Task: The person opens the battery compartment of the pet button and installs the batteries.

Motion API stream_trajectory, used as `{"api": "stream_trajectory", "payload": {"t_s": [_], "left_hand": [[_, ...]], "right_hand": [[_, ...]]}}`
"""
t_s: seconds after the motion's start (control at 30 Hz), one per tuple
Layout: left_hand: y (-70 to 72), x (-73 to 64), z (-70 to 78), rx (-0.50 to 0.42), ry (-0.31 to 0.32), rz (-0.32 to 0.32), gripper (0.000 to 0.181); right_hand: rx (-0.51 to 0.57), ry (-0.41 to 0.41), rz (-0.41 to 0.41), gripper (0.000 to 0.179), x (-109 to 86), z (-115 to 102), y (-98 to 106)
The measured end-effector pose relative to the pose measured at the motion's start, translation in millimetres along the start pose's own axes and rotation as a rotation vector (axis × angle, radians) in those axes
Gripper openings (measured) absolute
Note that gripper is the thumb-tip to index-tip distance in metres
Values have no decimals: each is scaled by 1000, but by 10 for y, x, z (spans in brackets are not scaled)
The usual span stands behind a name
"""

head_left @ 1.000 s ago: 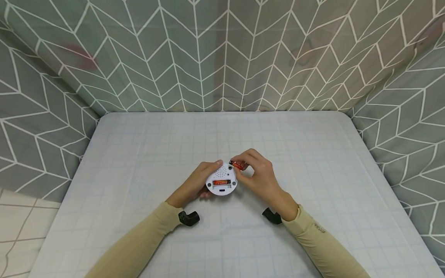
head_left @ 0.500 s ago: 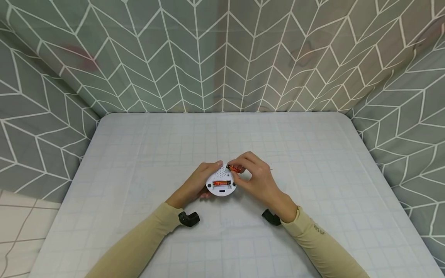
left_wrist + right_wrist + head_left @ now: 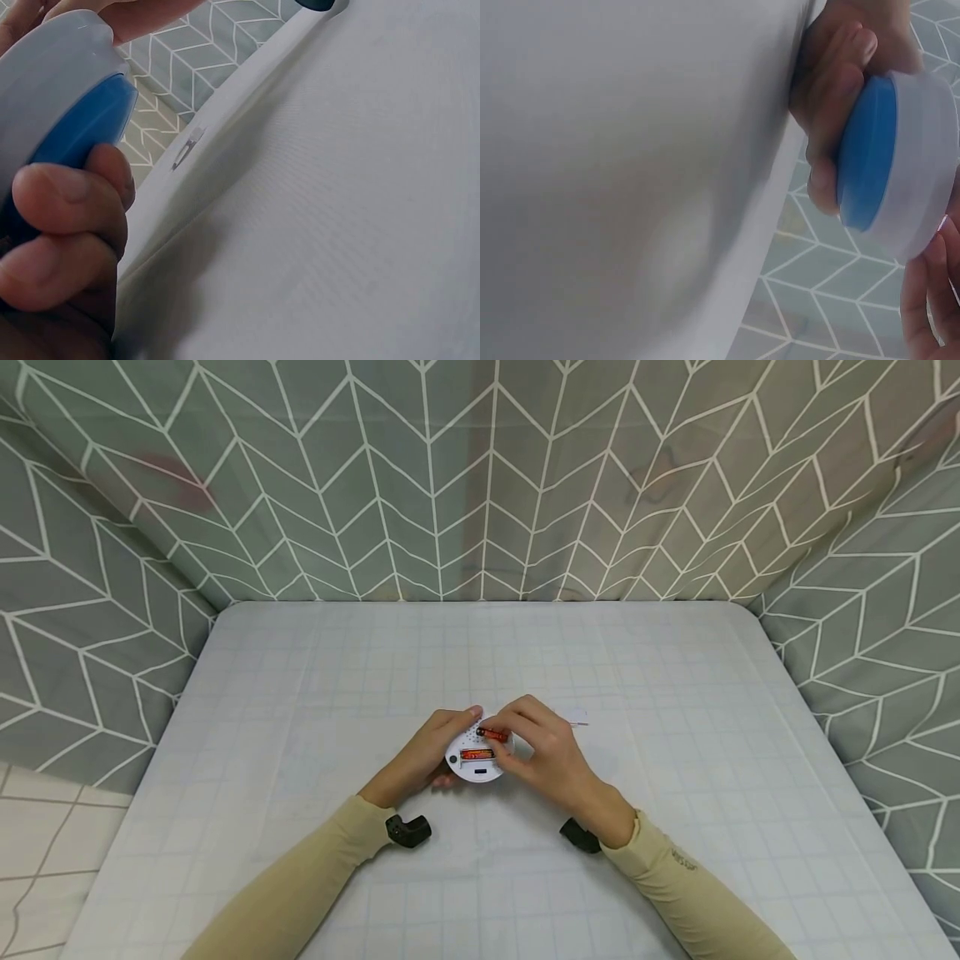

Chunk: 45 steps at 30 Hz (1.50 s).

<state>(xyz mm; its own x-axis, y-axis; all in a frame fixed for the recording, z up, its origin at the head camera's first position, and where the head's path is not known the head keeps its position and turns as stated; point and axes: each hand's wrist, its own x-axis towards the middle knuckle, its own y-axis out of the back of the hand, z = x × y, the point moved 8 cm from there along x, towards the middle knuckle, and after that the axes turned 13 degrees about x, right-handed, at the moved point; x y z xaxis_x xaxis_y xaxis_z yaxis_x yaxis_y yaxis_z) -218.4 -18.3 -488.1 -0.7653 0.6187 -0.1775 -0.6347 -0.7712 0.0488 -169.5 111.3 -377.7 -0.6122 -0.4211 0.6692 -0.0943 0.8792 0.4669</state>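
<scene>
My left hand grips a round white battery-powered device, its speaker-holed underside facing up. One red battery lies in the open battery slot. Between thumb and fingers, my right hand pinches a second red battery with a black end, held just above the slot. Those fingers cover the device's right side. In the left wrist view, the left fingers curl against the device's blue side. The right wrist view shows the white and blue body edge-on; the held battery is mostly hidden there.
A small pale piece with a thin dark line lies on the table beyond my right hand; its kind is unclear. The white-covered table is bordered by grey patterned curtains. Dark wrist cameras sit at both cuffs.
My right hand has moved left and slightly down with the battery, from the device's upper right edge to over its slot. The pale piece on the table has come into view. The left hand stays put.
</scene>
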Motion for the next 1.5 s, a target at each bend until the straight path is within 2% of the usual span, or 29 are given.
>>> {"api": "stream_trajectory", "payload": {"t_s": [0.27,0.8,1.5], "left_hand": [[-5,4,5,-2,-6,-3,63],[-10,-3,0,9,15,3,65],[-16,-12,40,55,6,12,64]], "right_hand": [[25,9,-32,24,-28,-29,-83],[72,93,-96,25,-47,-136,-222],[61,109,-110,22,-38,-148,-233]]}}
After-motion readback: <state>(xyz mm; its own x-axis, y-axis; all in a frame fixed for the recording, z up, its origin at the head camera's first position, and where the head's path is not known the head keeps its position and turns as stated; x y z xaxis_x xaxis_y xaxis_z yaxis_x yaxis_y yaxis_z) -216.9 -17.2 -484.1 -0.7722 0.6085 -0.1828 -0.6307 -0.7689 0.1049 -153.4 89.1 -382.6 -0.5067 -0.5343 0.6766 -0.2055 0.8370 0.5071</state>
